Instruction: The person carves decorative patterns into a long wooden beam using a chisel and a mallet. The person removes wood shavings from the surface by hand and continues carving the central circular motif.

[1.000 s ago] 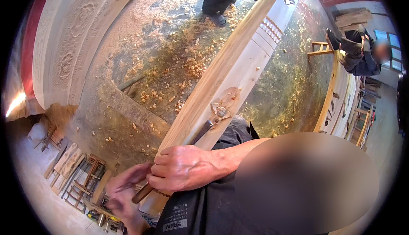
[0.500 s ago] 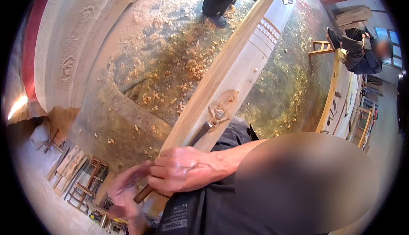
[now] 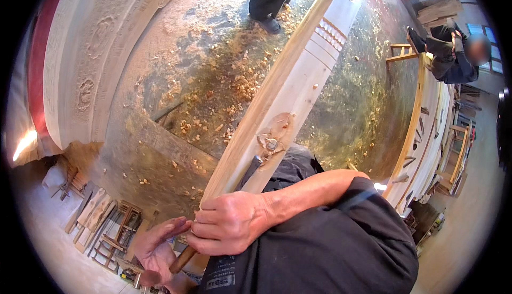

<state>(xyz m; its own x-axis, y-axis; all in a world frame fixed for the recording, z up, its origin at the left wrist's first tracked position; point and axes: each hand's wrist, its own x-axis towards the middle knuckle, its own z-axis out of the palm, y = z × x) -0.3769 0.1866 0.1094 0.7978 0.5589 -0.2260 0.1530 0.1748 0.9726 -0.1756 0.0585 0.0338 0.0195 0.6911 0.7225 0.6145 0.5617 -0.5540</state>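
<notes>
A long pale wooden beam (image 3: 301, 75) runs from the far upper right down to my body. On its face sits a carved flower (image 3: 271, 143) inside a darker hollow. My right hand (image 3: 226, 224) is wrapped round a carving chisel (image 3: 183, 260), whose brown wooden handle sticks out below the fist. The chisel's metal tip lies by the near edge of the flower. Beside the handle's end, my left hand (image 3: 154, 251) is open, palm toward the handle and fingers stretched; whether it touches the handle I cannot tell.
Wood shavings (image 3: 242, 86) litter the floor. A large carved panel (image 3: 98, 54) stands at left. Ahead, a person's leg and shoe (image 3: 269, 23) show beside the beam. Another person (image 3: 450, 54) sits at right, near a bench with several tools (image 3: 413, 144). Wooden frames (image 3: 114, 235) lie at lower left.
The view has shifted slightly, so the beam appears a little further left. My left hand, smeared before, is now sharper beside the handle. My right hand keeps its grip on the chisel.
</notes>
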